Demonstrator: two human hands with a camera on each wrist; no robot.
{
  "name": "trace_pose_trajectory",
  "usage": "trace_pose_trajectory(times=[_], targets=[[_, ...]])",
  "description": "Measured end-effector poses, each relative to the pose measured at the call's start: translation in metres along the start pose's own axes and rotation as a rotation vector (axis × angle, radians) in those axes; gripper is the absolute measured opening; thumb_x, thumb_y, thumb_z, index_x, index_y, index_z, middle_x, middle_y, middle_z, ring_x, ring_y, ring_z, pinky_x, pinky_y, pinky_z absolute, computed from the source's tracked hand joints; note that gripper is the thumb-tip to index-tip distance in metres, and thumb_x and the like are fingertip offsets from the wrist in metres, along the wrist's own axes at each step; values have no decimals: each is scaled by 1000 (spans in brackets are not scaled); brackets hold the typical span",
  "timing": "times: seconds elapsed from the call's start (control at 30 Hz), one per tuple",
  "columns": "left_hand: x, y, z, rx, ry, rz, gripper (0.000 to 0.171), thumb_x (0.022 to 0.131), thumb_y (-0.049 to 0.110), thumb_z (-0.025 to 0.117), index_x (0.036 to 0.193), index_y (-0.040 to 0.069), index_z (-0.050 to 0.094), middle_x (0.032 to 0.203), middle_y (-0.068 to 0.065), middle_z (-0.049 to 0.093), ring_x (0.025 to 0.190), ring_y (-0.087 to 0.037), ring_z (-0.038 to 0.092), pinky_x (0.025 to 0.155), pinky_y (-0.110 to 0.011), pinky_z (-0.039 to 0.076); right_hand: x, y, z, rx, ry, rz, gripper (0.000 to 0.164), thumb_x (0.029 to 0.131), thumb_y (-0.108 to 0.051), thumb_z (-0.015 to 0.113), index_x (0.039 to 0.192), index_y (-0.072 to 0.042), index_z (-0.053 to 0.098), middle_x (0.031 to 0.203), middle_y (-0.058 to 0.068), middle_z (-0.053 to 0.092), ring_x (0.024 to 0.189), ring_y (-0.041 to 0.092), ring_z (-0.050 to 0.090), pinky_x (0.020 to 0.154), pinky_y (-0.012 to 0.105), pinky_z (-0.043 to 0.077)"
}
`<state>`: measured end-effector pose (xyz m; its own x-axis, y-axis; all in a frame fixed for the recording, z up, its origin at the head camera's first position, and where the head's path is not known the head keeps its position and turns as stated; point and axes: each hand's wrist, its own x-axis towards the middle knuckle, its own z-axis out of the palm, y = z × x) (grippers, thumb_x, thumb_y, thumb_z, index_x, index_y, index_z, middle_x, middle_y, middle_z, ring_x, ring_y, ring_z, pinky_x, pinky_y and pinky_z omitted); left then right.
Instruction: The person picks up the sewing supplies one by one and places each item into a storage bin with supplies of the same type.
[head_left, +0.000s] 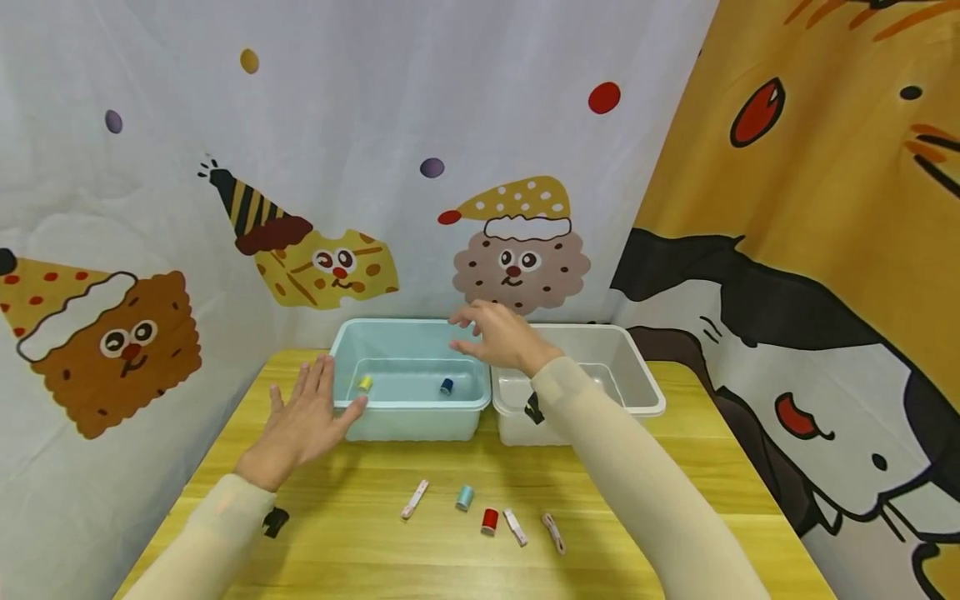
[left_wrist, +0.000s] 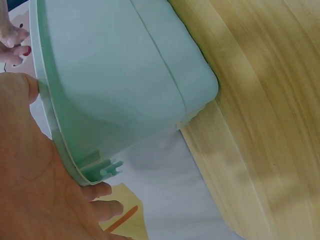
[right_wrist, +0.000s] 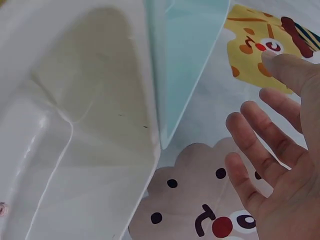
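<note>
My left hand [head_left: 303,421] rests at the left end of the light blue bin [head_left: 412,410], its fingers extended along the rim. The left wrist view shows that palm against the bin's rim [left_wrist: 56,135]. Inside the blue bin lie a yellow thread spool [head_left: 365,383] and a dark blue thread spool [head_left: 446,387]. Above the place where the two bins meet, my right hand [head_left: 498,333] hovers with relaxed fingers and holds nothing. Below it stands the white bin [head_left: 645,410]; the right wrist view looks into part of it.
On the wooden table [head_left: 337,542] in front of the bins lie a light blue spool [head_left: 465,498], a red spool [head_left: 490,522], two pale folded strips [head_left: 415,500] and a beige folded cord or tape [head_left: 553,533]. A printed cloth [head_left: 360,125] hangs behind.
</note>
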<state>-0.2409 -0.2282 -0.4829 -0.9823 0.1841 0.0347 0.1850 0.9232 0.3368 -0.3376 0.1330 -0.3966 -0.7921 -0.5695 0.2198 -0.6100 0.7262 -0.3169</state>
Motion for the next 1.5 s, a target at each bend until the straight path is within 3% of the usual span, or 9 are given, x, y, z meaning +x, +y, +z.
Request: trace_pose_trajectory(times=[0.33,0.83,1.07,1.33,1.5], targets=[[-2,-1,-1,-2,-11,0,118,116,83,37,184,-8,4,194,-32,2,180,-61,4,129,-99,0,-29,-3,8,-44,34,-62,43,111,-38,83,148,-17,79,145,5,78,117,25,81,98,41,68],[-1,0,-2,-4,-8,2,119,116,83,37,184,-8,5,194,-33,2,180,-61,3,128,-99,0,-72,-2,16,-64,101,-151,40,107,-31,88,142,-13,82,133,6,82,106,26,83,94,43,69],[-2,0,0,-3,1,3,118,116,82,37,184,-9,6,194,-34,3,180,-61,5,129,-99,1,-92,-6,22,-66,111,-167,43,107,-32,89,144,-12,81,137,5,82,114,26,83,105,46,69],[-3,-1,1,-2,4,0,117,116,82,37,183,-9,6,193,-34,4,179,-62,6,128,-100,1,-115,-7,30,-85,150,-180,38,105,-30,91,139,-16,84,130,1,81,107,19,80,95,41,68],[-2,-1,0,-5,5,3,117,116,82,37,183,-9,6,193,-34,5,179,-62,6,127,-100,1,-128,-6,30,-98,156,-179,38,105,-35,91,138,-17,84,131,0,81,118,19,80,102,43,68]])
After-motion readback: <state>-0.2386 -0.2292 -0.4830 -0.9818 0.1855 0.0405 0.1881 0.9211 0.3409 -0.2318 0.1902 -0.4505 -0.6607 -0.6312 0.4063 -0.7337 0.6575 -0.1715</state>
